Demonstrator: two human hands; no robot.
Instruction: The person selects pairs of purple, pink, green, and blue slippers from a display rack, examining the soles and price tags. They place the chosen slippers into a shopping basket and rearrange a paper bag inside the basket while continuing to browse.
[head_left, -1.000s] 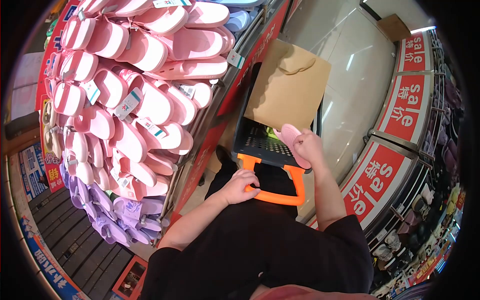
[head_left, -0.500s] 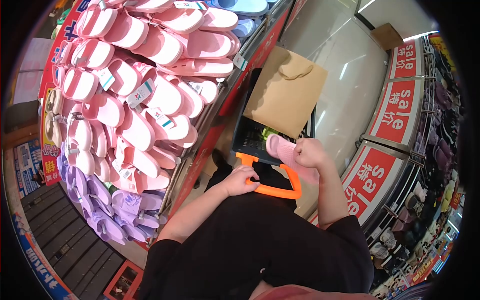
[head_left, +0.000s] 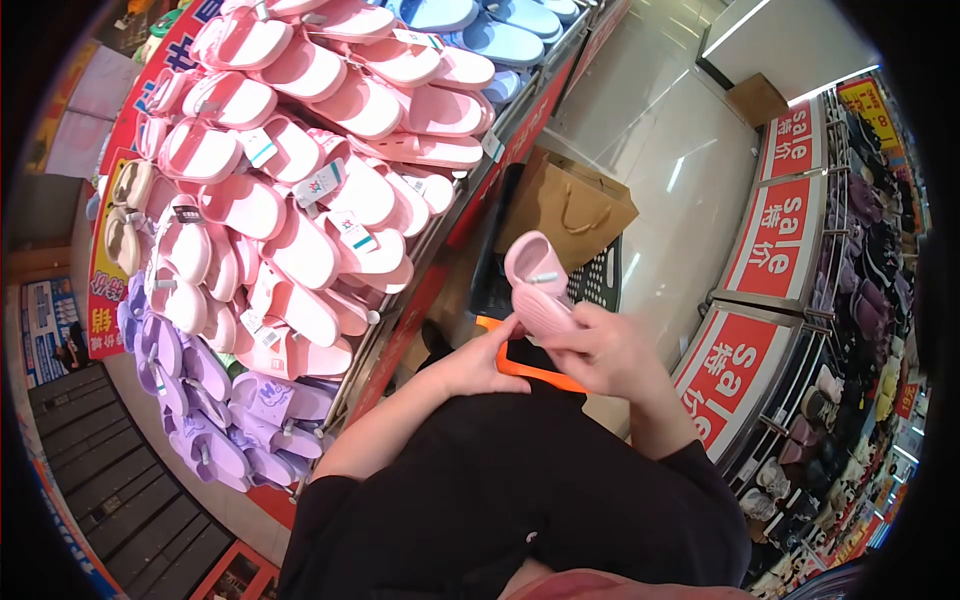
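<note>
My right hand [head_left: 600, 350] grips a pair of pink slippers [head_left: 535, 280] by the heel end and holds them up in front of my chest, toes pointing away. My left hand [head_left: 478, 362] is at the slippers' near end, fingers touching them, above the orange handle [head_left: 530, 368] of a dark shopping basket [head_left: 590, 285]. A brown paper bag [head_left: 565, 210] stands in the basket behind the slippers.
A sloping display [head_left: 300, 190] at left is piled with pink slippers, purple ones [head_left: 210, 410] lower down and blue ones [head_left: 470, 25] at the top. Red "sale" stands [head_left: 790, 240] with shoes line the right. Pale shiny floor [head_left: 660, 140] runs between them.
My right hand has lifted the pink slippers out of the basket and toward me. My left hand has left the orange handle and come up to the slippers. The view has tilted.
</note>
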